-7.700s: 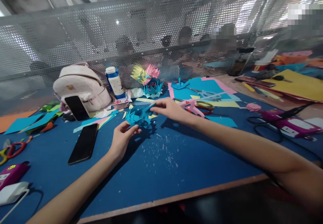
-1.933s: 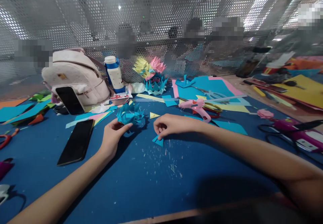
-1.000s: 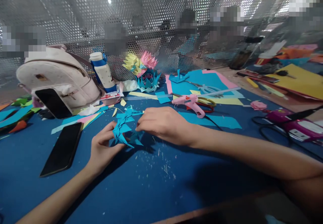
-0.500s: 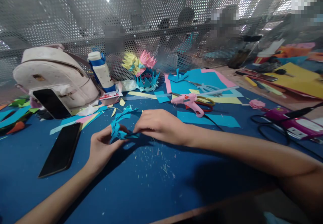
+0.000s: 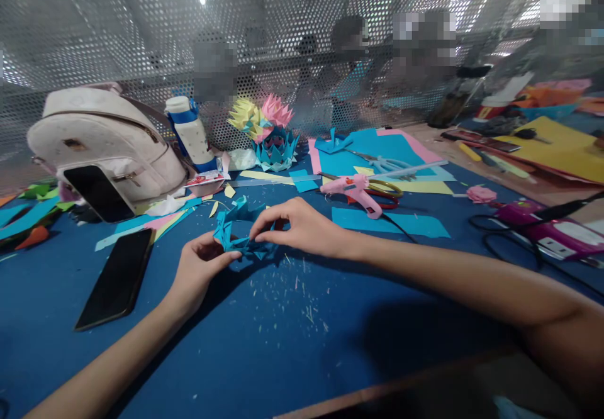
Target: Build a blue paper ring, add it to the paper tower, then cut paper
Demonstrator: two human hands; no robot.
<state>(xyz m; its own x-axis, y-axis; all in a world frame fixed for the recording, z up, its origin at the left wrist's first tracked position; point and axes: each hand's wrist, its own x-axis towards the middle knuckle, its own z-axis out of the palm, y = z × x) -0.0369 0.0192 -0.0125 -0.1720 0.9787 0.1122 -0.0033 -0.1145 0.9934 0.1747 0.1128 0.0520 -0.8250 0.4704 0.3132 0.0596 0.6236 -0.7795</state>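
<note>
A ring of folded blue paper (image 5: 228, 229) with pointed tips is held just above the blue table, between both hands. My left hand (image 5: 201, 268) grips its near left side, thumb in front and the other fingers partly hidden behind the paper. Thumb and forefinger of my right hand (image 5: 302, 227) pinch the ring's right side. Beyond it, a finished-looking paper piece (image 5: 275, 148) of blue points stands with yellow and pink paper flowers (image 5: 277, 112) above it. A pink glue gun (image 5: 353, 191) lies right of my right hand.
Left are a dark phone (image 5: 116, 279), another phone (image 5: 98, 194) leaning on a pale backpack (image 5: 101, 142), and a bottle (image 5: 191, 136). Scissors (image 5: 387, 164) and paper sheets (image 5: 391, 221) lie at centre right. A purple power strip (image 5: 550, 230) with black cords sits far right.
The blue paper ring has shifted slightly right and turned, its opening now showing more. My right hand's fingers have moved along its edge, with a wider gap between thumb and forefinger.
</note>
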